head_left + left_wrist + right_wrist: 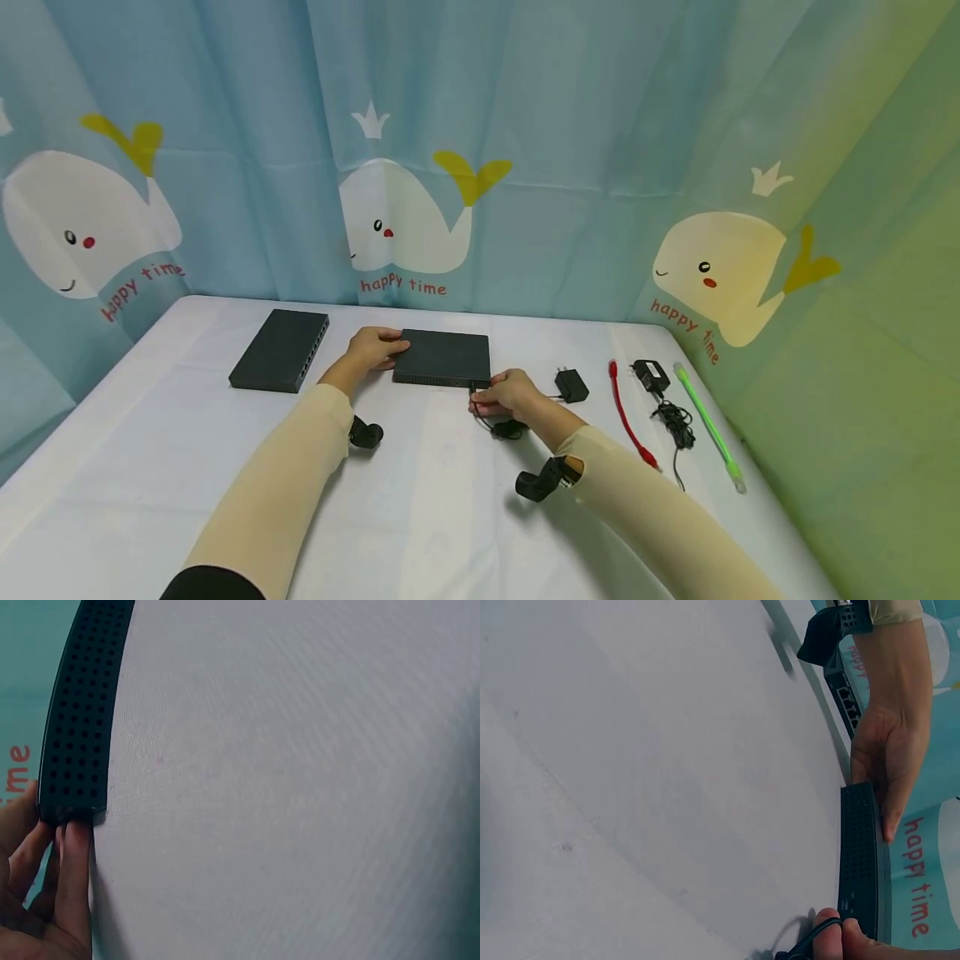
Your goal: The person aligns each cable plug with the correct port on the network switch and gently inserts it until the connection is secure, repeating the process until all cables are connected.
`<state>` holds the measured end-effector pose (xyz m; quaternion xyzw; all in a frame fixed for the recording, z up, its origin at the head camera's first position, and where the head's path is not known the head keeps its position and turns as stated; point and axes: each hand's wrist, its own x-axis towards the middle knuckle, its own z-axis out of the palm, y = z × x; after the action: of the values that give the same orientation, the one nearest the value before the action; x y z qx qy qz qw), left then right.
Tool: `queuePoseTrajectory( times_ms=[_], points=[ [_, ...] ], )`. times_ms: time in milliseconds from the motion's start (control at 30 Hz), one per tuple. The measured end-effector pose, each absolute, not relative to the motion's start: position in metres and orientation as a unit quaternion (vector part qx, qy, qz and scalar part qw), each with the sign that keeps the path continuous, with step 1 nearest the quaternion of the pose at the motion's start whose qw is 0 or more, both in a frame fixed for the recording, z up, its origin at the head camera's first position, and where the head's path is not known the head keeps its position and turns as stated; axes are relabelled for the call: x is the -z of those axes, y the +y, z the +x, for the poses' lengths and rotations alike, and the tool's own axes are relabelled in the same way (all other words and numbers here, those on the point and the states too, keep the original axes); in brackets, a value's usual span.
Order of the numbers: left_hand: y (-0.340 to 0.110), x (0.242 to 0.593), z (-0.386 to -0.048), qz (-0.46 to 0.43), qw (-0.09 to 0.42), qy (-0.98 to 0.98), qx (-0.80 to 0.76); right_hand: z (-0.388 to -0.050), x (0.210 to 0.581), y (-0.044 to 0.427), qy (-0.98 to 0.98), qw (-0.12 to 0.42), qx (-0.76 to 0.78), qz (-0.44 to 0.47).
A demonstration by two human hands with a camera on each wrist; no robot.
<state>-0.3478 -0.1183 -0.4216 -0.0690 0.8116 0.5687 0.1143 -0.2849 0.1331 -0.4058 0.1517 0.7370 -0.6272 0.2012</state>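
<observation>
A flat black network switch with a perforated long side lies on the white table. My left hand grips its left end, thumb on top and fingers against the end; the left wrist view shows those fingers at the corner. At the right end of the perforated side, my right hand pinches the plug end of a thin black power cord. The plug tip is hidden by the fingers, so I cannot tell whether it is in the socket. The cord leads to a black power adapter on the right.
Farther left lies a second black network switch, its row of ports facing right. Toward the right side are a red network cable, another adapter with a bundled cord, and a green cable. A curtain hangs behind the table.
</observation>
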Motion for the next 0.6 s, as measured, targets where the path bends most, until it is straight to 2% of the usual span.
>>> queuePoseTrajectory(
  times_ms=[600],
  points=[
    [-0.1169,0.4206,-0.3487,-0.083,0.113,0.806,-0.575,-0.287,0.405,0.1313,0.724,0.19,0.64,0.176]
  ],
)
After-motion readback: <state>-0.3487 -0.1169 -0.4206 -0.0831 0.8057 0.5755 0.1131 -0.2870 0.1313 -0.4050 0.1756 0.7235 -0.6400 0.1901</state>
